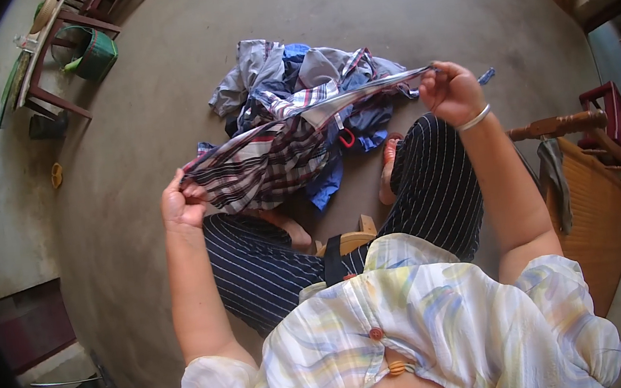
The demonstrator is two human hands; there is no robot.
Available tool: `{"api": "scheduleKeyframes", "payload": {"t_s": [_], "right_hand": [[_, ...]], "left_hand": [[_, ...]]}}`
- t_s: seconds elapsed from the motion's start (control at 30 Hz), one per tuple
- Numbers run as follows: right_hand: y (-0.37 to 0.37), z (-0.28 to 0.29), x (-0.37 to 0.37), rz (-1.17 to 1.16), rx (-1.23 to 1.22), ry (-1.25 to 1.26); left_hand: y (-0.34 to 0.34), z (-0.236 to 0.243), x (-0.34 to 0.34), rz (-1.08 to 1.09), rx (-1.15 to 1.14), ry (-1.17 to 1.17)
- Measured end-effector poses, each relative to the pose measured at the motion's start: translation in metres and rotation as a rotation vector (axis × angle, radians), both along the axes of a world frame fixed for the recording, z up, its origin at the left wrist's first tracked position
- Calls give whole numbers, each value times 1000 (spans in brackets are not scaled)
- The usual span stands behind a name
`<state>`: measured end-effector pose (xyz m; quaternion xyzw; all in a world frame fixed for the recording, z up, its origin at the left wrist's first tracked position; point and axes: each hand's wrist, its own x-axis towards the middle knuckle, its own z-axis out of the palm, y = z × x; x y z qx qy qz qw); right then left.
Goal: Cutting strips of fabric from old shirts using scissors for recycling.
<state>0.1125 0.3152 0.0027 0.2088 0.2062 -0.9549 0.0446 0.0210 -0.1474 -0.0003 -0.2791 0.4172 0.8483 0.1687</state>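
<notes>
Grey floor (136, 130); left hand (183, 202), right hand (453, 93) spread wide, each grip clamped on plaid garment (264, 165).

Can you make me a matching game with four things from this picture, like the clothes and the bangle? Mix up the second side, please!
Things:
1. plaid garment
2. bangle
3. trousers
4. heap of other clothes

Where or how:
A. dark with thin pale stripes
B. lying on the floor, beyond the person's feet
C. held up by the left hand and the right hand
D. around the right wrist

Right pairs: 1-C, 2-D, 3-A, 4-B
</notes>
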Motion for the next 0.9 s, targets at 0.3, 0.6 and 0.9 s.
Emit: {"api": "scheduleKeyframes", "payload": {"t_s": [0.3, 0.6, 0.9], "right_hand": [[167, 11, -17, -658, 244, -109], [311, 13, 8, -987, 509, -220], [454, 23, 85, -1070, 834, -289]], "left_hand": [[-126, 10, -44, 337, -218, -23], [-221, 24, -66, 504, -375, -88], [-340, 54, -50, 737, -578, -56]]}}
